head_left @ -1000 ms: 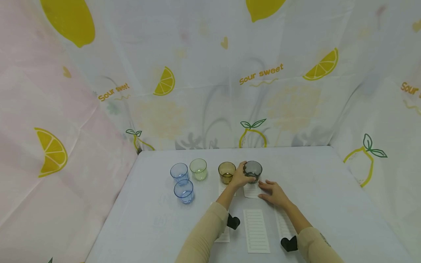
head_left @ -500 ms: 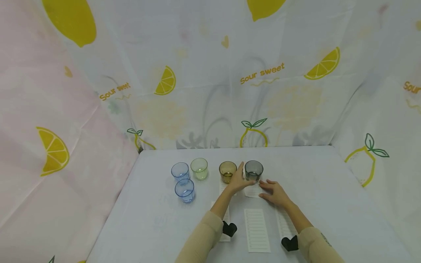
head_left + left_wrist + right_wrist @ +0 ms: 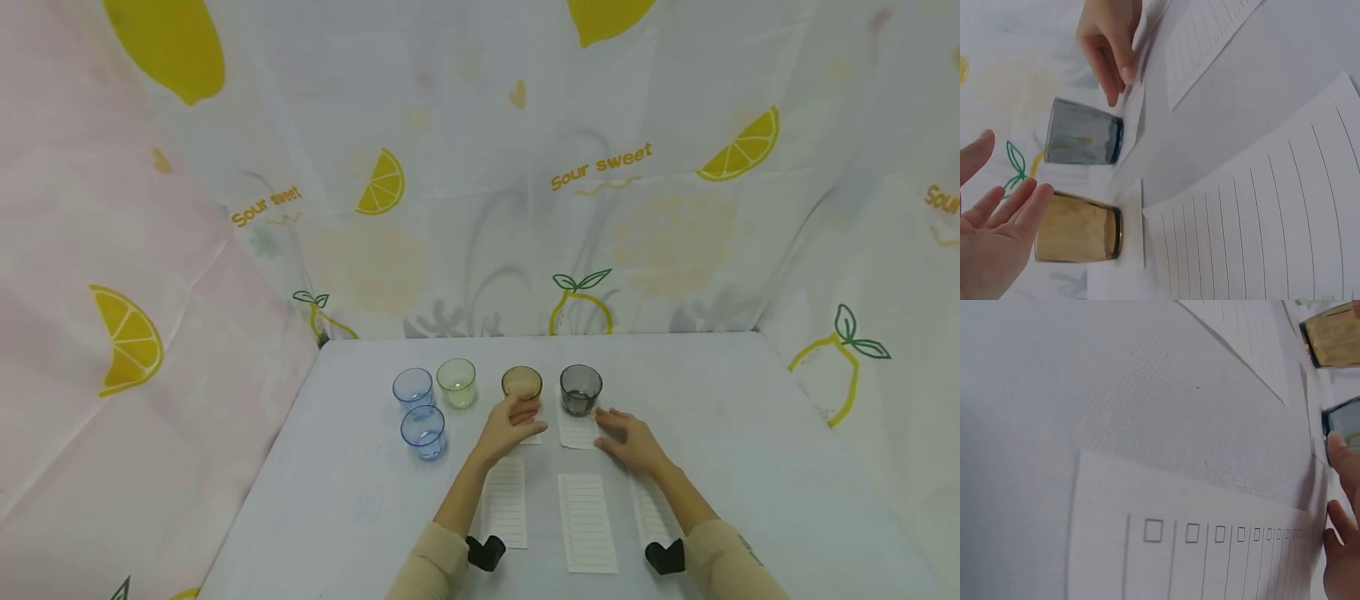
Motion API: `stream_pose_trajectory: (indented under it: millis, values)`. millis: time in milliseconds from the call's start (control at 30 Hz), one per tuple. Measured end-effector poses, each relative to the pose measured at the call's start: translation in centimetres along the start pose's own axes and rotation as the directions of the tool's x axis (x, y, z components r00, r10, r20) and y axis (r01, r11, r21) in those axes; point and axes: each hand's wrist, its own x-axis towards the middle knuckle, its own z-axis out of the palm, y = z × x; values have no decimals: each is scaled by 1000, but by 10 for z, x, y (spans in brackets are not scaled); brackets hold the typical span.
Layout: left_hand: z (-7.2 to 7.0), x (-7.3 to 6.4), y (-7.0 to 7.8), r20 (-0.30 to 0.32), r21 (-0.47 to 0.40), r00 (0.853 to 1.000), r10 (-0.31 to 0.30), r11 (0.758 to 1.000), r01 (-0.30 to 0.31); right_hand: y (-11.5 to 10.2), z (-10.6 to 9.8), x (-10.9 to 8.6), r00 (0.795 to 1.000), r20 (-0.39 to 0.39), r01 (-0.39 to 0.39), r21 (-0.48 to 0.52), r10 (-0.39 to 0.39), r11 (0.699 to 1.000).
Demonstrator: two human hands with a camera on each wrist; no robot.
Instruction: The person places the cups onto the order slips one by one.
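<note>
My left hand (image 3: 510,429) is held in front of the amber glass (image 3: 521,382), partly covering it in the head view. In the left wrist view, the fingers (image 3: 1019,209) are spread loosely and hold nothing. A grey glass (image 3: 581,390) stands upright on the far end of a lined paper strip (image 3: 579,433). Close to its right front side is my right hand (image 3: 633,442), its fingers loosely bent and gripping nothing. In the right wrist view its thumb lies by the base of the grey glass (image 3: 1344,425); whether they touch, I cannot tell.
Two blue glasses (image 3: 423,431) and a green glass (image 3: 457,383) stand to the left. Nearer me lie lined paper strips: a left one (image 3: 505,504), a middle one (image 3: 587,525) and a right one (image 3: 654,512) partly under my right forearm. A lemon-print cloth backs the table.
My left hand has let go of the grey glass and moved left and toward me, in front of the amber glass. The grey glass stays put; my right hand has barely moved.
</note>
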Motion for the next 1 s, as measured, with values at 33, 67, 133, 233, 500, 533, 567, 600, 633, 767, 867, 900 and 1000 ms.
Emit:
stream_pose_trajectory:
  millis: [33,67,133,233,500,533,567,600,633,767,867,900,1000]
  values:
    - [-4,-4,3,-6,1,1000,3,1000,-3,-1,-1,-1,1000,-2,-22,16,22,1000]
    - [-9,-9,3,-15,0,1000,1,1000,-1,-2,-2,-2,999,-8,-37,29,37,999]
    - [-18,-16,2,-44,-13,999,-4,1000,3,-5,-3,-4,998,-18,-59,49,60,997]
    - [-34,-27,-8,-114,-21,993,6,1000,-8,-8,-5,-8,998,-50,-48,36,50,998]
    - [-75,-63,-16,-312,10,950,-12,1000,16,-25,-9,-20,993,-53,-106,74,110,992]
    - [-80,-67,-15,-330,9,944,-14,1000,17,-28,-8,-22,992,-50,-113,77,117,991]
    - [-85,-72,-14,-347,17,938,-9,1000,16,-31,-8,-23,991,-51,-117,82,122,990]
    - [-90,-76,-13,-364,22,931,-5,1000,13,-34,-8,-25,991,-54,-116,83,120,990]
    - [-95,-81,-12,-380,20,925,0,1000,9,-37,-8,-26,991,-60,-113,84,118,990]
    - [-110,-98,-7,-455,-4,891,10,1000,-13,-50,-5,-31,993,-65,-91,104,98,990]
    - [-118,-110,-3,-518,-11,855,3,1000,-10,-59,-1,-34,995,-50,-76,117,83,990]
    - [-120,-113,-2,-538,-3,843,-2,1000,0,-62,2,-34,996,-46,-74,122,80,990]
    - [-125,-122,-1,-587,17,809,-11,1000,25,-70,9,-35,997,-30,-68,129,72,989]
